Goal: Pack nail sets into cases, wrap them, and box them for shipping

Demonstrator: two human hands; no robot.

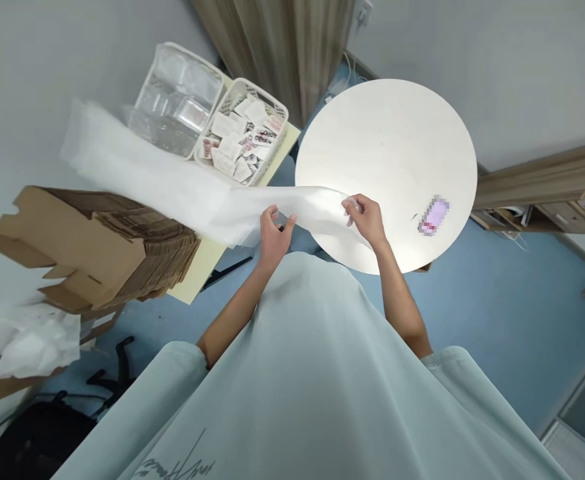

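Note:
A long strip of thin, white, semi-transparent packing sheet (182,180) stretches from the left side across to the round white table (387,147). My right hand (369,220) pinches its right end over the table's near edge, with fingers and thumb closed together. My left hand (275,237) is at the strip's lower edge, thumb and fingers apart with a gap between them. Whether its fingertips touch the sheet is hard to tell.
On a pale yellow surface (197,270) are a basket of clear plastic packs (172,113), a basket of small printed packets (239,137) and stacked flattened cardboard boxes (97,247). A blurred purple object (435,215) lies on the round table. A black chair (37,433) stands lower left.

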